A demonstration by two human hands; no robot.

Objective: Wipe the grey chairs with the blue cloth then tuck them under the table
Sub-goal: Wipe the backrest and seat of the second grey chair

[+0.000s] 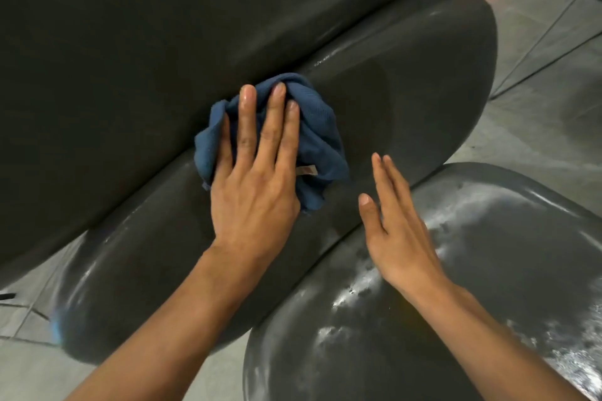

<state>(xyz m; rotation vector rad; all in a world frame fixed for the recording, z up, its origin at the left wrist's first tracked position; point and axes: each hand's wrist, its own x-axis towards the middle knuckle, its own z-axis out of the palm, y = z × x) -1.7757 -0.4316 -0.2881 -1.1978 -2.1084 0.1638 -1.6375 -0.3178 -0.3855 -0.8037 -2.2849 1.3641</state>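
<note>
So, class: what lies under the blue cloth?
Around the blue cloth only the grey chair surface shows, with the left hand pressing on top. The patch directly beneath the cloth is covered and cannot be seen.

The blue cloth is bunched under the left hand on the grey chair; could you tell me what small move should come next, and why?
Probably slide the blue cloth along the grey chair toward its far rounded end. The left hand presses the cloth flat-fingered beside the table edge, and that stretch lies bare ahead. The right hand hovers open.
</note>
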